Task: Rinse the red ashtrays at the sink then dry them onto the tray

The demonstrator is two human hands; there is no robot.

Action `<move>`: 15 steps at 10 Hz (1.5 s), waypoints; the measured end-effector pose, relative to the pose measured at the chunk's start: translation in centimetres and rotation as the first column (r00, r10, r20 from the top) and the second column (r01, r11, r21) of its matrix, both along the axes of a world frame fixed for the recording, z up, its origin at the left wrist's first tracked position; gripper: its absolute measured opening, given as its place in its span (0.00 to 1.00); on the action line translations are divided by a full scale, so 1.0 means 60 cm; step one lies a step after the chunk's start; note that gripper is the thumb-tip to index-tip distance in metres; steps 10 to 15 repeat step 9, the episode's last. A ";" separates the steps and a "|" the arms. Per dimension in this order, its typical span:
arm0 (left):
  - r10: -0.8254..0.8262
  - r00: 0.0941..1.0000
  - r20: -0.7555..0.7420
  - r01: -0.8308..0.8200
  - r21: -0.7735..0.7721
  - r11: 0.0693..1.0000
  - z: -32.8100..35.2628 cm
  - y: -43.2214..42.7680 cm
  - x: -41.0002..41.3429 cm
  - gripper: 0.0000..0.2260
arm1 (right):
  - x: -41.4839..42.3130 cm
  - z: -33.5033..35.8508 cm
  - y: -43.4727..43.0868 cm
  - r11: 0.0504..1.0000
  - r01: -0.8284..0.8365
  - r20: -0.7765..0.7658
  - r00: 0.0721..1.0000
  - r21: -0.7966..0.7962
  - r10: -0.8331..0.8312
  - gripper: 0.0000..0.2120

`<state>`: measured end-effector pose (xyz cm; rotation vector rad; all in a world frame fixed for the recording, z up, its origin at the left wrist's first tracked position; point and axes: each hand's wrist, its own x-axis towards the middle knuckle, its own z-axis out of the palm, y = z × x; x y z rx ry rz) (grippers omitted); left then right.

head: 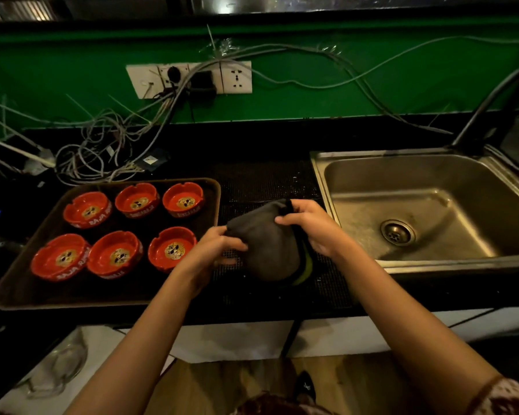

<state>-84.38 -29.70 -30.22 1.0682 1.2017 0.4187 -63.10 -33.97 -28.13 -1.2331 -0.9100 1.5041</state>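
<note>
Several red ashtrays stand in two rows on a dark tray [36,295] at the left; the nearest to my hands is the front right ashtray [172,248]. Between the tray and the steel sink [432,265] I hold a grey cloth [267,247] with a green edge over a black mesh mat [330,286]. My left hand [215,250] grips the cloth's left side. My right hand [310,226] pinches its top right edge. Whether an ashtray is wrapped inside the cloth cannot be seen. The sink basin holds nothing but its drain [397,232].
A tangle of cables [102,151] and a socket strip [189,77] lie behind the tray against the green wall. A dark faucet pipe [486,106] rises at the sink's back right. A glass jug [60,366] sits on a lower white surface at bottom left.
</note>
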 end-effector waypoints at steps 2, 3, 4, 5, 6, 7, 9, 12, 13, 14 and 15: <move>0.078 0.974 -0.215 -0.066 0.062 0.996 -0.043 -0.004 0.031 0.07 | -0.015 -0.097 0.008 0.963 0.151 0.611 0.792 -0.224 0.018 0.19; 0.031 0.882 -0.471 0.132 0.309 0.942 -0.078 -0.010 0.035 0.16 | -0.033 -0.114 0.001 0.983 0.117 0.793 0.608 -0.142 0.042 0.23; 0.031 0.878 -0.478 0.165 0.362 0.918 -0.080 -0.015 0.028 0.18 | -0.035 -0.115 -0.008 0.978 0.175 0.764 0.645 -0.111 -0.028 0.23; -0.007 0.811 -0.585 0.289 0.389 0.875 -0.090 -0.019 0.017 0.21 | -0.041 -0.128 -0.028 0.970 0.224 0.745 0.662 -0.095 -0.080 0.21; 0.014 0.696 -0.718 0.395 0.398 0.828 -0.090 -0.030 0.021 0.25 | -0.047 -0.136 -0.040 0.976 0.212 0.850 0.522 -0.044 -0.075 0.21; 0.140 0.545 -0.827 0.506 0.457 0.731 -0.069 -0.059 0.034 0.25 | -0.057 -0.141 -0.061 0.979 0.203 0.918 0.392 -0.020 -0.062 0.20; -0.108 0.598 -0.794 0.732 0.486 0.478 -0.031 -0.039 0.120 0.19 | -0.006 -0.111 -0.066 0.974 0.221 0.828 0.554 -0.044 -0.088 0.18; -0.108 0.598 -0.794 0.732 0.486 0.478 -0.031 -0.039 0.120 0.19 | -0.006 -0.111 -0.066 0.974 0.221 0.828 0.554 -0.044 -0.088 0.18; -0.108 0.598 -0.794 0.732 0.486 0.478 -0.031 -0.039 0.120 0.19 | -0.006 -0.111 -0.066 0.974 0.221 0.828 0.554 -0.044 -0.088 0.18; -0.108 0.598 -0.794 0.732 0.486 0.478 -0.031 -0.039 0.120 0.19 | -0.006 -0.111 -0.066 0.974 0.221 0.828 0.554 -0.044 -0.088 0.18; -0.108 0.598 -0.794 0.732 0.486 0.478 -0.031 -0.039 0.120 0.19 | -0.006 -0.111 -0.066 0.974 0.221 0.828 0.554 -0.044 -0.088 0.18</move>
